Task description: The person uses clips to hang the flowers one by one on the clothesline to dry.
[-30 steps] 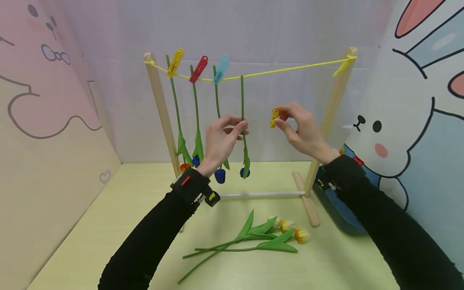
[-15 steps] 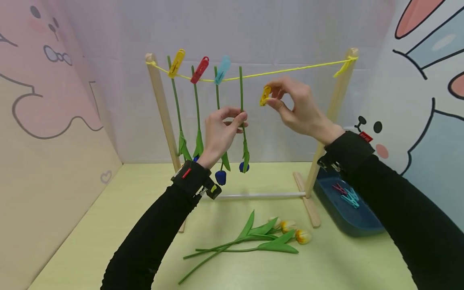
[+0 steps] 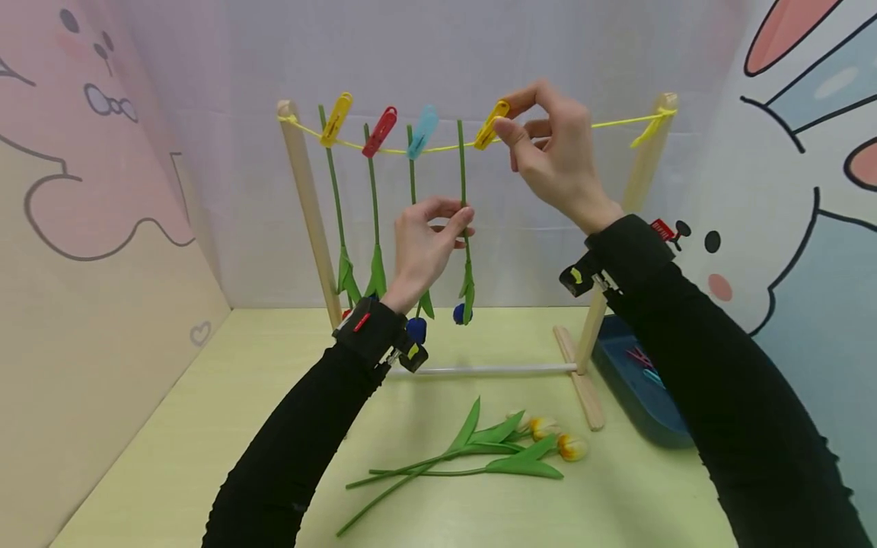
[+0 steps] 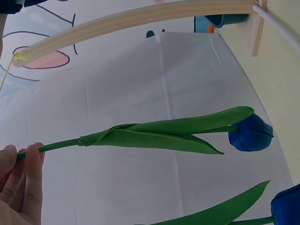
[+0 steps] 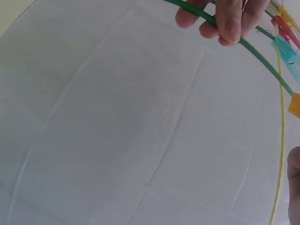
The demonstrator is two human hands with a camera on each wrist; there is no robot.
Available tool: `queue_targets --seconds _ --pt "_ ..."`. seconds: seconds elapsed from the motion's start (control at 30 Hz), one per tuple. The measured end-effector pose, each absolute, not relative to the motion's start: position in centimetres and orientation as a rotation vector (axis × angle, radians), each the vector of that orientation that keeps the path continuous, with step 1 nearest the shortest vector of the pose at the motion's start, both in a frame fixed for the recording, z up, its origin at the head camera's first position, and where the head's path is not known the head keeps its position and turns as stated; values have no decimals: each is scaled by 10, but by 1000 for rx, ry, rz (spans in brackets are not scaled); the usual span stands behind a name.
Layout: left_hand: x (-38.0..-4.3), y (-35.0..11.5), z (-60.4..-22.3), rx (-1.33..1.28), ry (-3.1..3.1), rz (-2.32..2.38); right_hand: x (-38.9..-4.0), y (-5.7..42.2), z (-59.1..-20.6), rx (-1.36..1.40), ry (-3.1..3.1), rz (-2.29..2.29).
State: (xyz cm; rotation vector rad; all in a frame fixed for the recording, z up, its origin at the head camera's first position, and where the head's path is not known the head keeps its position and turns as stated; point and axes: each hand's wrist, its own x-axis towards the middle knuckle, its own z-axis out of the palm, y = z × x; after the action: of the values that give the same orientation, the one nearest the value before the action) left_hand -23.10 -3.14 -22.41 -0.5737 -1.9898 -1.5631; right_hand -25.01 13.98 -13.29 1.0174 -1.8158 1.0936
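Note:
My left hand [image 3: 430,242] pinches the green stem of a blue tulip [image 4: 251,133], which hangs head down with its stem end crossing the yellow line [image 3: 445,148]. Up at the line, my right hand [image 3: 556,148] pinches a yellow clothespin [image 3: 491,125], a little to the right of that stem in the head view. Left of it, a yellow clothespin [image 3: 336,119], a red clothespin [image 3: 380,132] and a light blue clothespin [image 3: 422,132] hold several more upside-down tulips on the line. Whether the right hand's clothespin touches the line I cannot tell.
The line runs between two wooden posts [image 3: 310,205], with a white rod [image 3: 493,370] low between them. Several yellow-white tulips [image 3: 544,428] lie on the table in front. A dark blue tray [image 3: 640,396] with clothespins stands at the right, partly behind the right sleeve.
The right hand has risen and moved left with the yellow clothespin up to the line. The left hand has lifted the blue tulip slightly, so its stem end now rises above the line.

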Motion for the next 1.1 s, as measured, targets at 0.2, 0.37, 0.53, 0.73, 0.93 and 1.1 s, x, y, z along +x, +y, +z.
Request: queue_targets --seconds 0.2,0.37,0.53,0.73,0.93,1.1 --pt "-232 -30 -225 -561 -1986 -1557 -250 130 -129 922 -1818 1208" --pt "-232 -31 -225 -537 -2002 -1534 -251 125 -129 868 -1792 1287" --pt "-233 -31 -225 -527 -2009 -1533 -254 119 -131 796 -1758 1279" --pt "-232 -31 -224 -519 -2016 -1528 -255 113 -134 760 -1733 1278" --pt "-232 -31 -224 -515 -2020 -1538 -256 109 -135 733 -1736 1280" --pt "-232 -31 -224 -516 -2020 -1543 -254 108 -134 662 -1816 1333"
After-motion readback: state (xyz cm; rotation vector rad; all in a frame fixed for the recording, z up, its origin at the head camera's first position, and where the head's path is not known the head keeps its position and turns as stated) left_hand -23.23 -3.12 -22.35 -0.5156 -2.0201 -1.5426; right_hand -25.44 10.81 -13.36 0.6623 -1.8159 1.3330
